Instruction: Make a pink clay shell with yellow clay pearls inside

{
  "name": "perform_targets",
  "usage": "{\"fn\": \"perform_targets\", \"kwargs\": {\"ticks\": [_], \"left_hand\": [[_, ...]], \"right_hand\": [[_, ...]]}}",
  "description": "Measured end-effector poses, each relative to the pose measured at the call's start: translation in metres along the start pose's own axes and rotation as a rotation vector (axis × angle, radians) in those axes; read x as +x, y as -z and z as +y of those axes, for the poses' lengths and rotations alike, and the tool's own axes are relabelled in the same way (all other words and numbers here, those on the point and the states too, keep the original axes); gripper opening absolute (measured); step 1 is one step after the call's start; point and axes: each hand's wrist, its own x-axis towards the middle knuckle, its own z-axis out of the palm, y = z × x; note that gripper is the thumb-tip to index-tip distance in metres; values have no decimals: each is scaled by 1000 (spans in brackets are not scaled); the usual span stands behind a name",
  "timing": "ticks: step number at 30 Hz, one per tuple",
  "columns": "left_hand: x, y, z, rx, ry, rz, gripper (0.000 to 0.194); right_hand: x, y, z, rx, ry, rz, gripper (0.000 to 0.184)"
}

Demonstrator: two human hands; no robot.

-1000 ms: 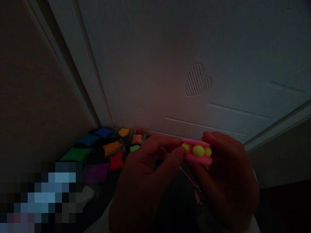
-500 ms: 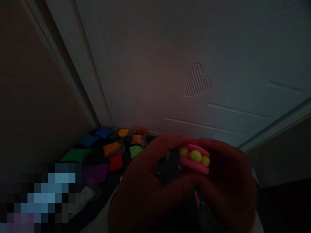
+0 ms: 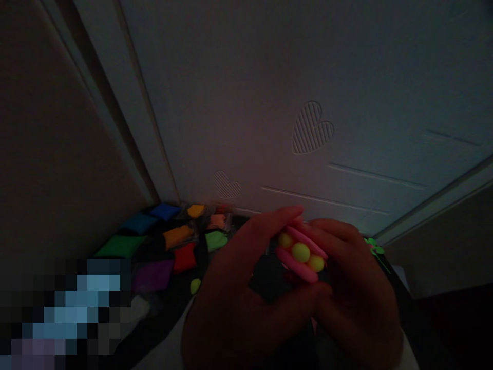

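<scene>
Between my hands is a pink clay piece with yellow balls (image 3: 301,252), two pink discs like a macaron with three yellow balls visible between them. It is tilted, its right end lower. My left hand (image 3: 234,298) curves round its left side, with fingers at the top and the thumb reaching below. My right hand (image 3: 354,288) holds it from the right, fingers along the upper disc and thumb near its lower right end. The far side of the piece is hidden. A small yellow-green lump (image 3: 195,285) lies just left of my left hand.
Clay packs lie at the left: green (image 3: 121,246), purple (image 3: 153,275), red (image 3: 185,257), orange (image 3: 178,237), light green (image 3: 216,240) and others. A white panel with hearts (image 3: 246,103) rises behind. Something bright green (image 3: 373,246) sits beyond my right hand.
The clay piece has moved slightly left and down and tilted further. My left hand has gone from pinching its left end to spanning its top and bottom; my right hand stays on it.
</scene>
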Motion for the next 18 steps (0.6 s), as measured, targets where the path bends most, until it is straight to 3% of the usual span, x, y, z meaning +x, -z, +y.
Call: {"fn": "perform_targets", "kwargs": {"ticks": [9,18], "left_hand": [[6,3,3,128,-198,40,46],[7,2,3,117,-201,38,41]], "right_hand": [[2,-1,0,-20,36,33,41],[0,-2,-1,-37,26,60,39]]}}
